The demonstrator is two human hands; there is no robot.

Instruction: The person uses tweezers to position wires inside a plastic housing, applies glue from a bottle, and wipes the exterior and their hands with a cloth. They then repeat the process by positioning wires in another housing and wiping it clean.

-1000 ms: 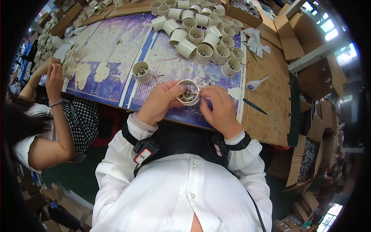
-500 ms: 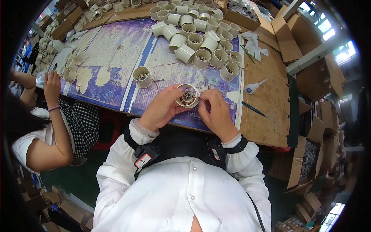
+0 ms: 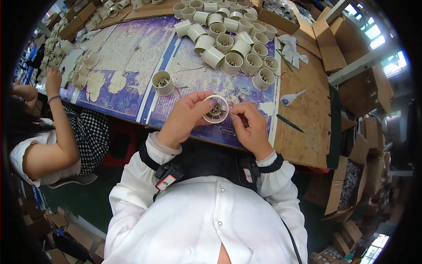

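Clamping a cup (image 3: 216, 115) in our left hand (image 3: 187, 115) over the table's (image 3: 129, 99) near edge, we can't tell whether our right hand (image 3: 252, 130) pinches.

left grip (image 3: 187, 116): curled, clasping; right grip (image 3: 252, 130): bent, near left; forearms (image 3: 137, 176): angled inward

Between the held cylindrical housing (image 3: 216, 110) and the heaped cream housings (image 3: 212, 57), a strip of worktop (image 3: 195, 80) is left passable, while its left side is obstructed by a lone wired housing (image 3: 164, 89).

White buttoned shirt (image 3: 189, 215), black wristbands (image 3: 271, 163)
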